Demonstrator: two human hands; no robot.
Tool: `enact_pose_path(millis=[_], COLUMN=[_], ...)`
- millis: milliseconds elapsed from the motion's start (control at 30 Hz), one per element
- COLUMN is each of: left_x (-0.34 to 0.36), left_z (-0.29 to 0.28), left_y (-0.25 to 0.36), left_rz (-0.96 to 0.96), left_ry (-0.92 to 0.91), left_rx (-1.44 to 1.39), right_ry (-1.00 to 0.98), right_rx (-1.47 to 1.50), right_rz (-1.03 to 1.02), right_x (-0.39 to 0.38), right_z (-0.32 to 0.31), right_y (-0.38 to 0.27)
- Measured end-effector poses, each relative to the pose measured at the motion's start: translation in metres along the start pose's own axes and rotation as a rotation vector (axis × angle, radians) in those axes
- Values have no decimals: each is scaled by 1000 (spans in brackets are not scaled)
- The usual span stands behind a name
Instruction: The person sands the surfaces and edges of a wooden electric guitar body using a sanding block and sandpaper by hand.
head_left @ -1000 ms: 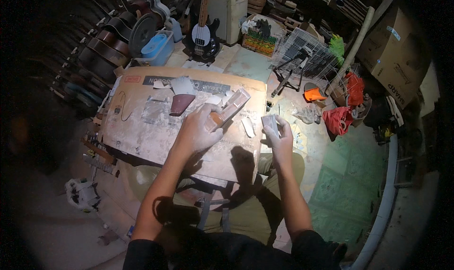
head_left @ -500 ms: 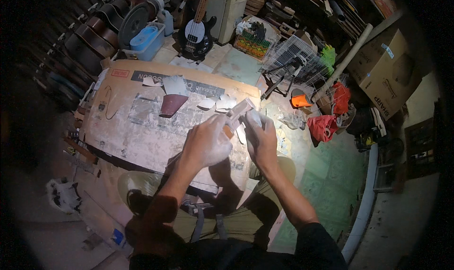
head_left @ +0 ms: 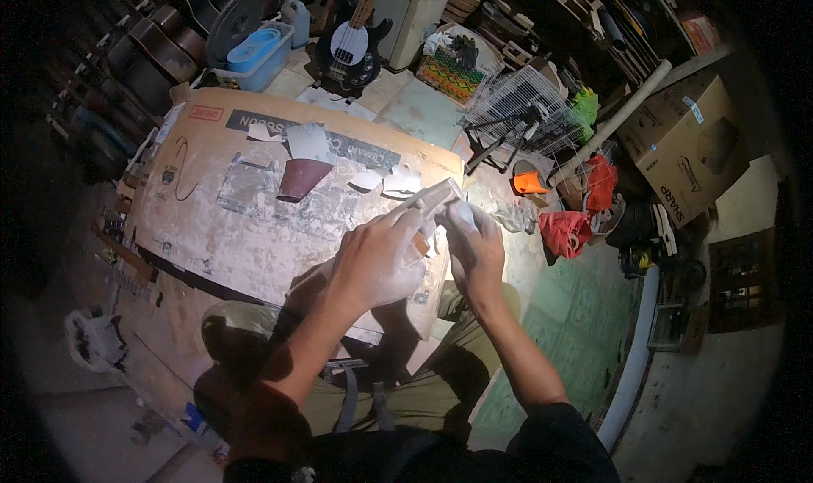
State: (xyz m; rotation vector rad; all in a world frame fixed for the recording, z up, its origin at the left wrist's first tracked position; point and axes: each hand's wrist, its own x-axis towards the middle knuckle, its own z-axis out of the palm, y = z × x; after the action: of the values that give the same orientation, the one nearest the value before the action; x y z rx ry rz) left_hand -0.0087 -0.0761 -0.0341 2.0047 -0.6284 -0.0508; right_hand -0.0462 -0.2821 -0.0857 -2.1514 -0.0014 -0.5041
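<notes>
My left hand (head_left: 381, 254) is wrapped round a small pale wooden piece (head_left: 440, 197), with an orange-brown part (head_left: 421, 244) showing below its fingers. At the far end of the wood, my right hand (head_left: 478, 259) is closed with its fingertips against it. Between those fingertips shows a small whitish scrap that looks like sandpaper (head_left: 461, 215), partly hidden. Beyond my hands, a maroon sheet of sandpaper (head_left: 303, 180) overlaps a grey-white sheet (head_left: 311, 143). Torn pale scraps (head_left: 401, 181) lie to their right. All rest on a dusty, cardboard-covered table (head_left: 254, 242).
A black bass guitar (head_left: 349, 55) stands behind the table, beside a blue tub (head_left: 262, 64). Guitar bodies (head_left: 161, 47) line the far left. To the right are a wire cage (head_left: 525, 110), red bags (head_left: 566, 231) and a large carton (head_left: 690, 149). My knees are below the table's near edge.
The view has shifted slightly, so the surroundings sit a little left. Both hands still grip the wooden piece, which is turned a little, its pale upper face now showing more.
</notes>
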Motion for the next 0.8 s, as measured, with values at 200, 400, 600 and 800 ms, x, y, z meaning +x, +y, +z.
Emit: enact_pose_path(millis=[200,400,600,800], left_x=[-1,2,-3,-2], left_z=[-2,-5,1,3], left_y=[-2,-5,-3,-2], left_rz=[13,8,36,12], left_ry=[-5,-32,-27,-53], left_rx=[-24,-30,5,-1], right_ry=[29,4,-22,-6], right_rx=[319,102,-395,-437], right_rz=[206,57,-237,-262], right_x=[3,4,15,14], right_z=[3,4,4,2], right_y=[-7,-15,-33,-31])
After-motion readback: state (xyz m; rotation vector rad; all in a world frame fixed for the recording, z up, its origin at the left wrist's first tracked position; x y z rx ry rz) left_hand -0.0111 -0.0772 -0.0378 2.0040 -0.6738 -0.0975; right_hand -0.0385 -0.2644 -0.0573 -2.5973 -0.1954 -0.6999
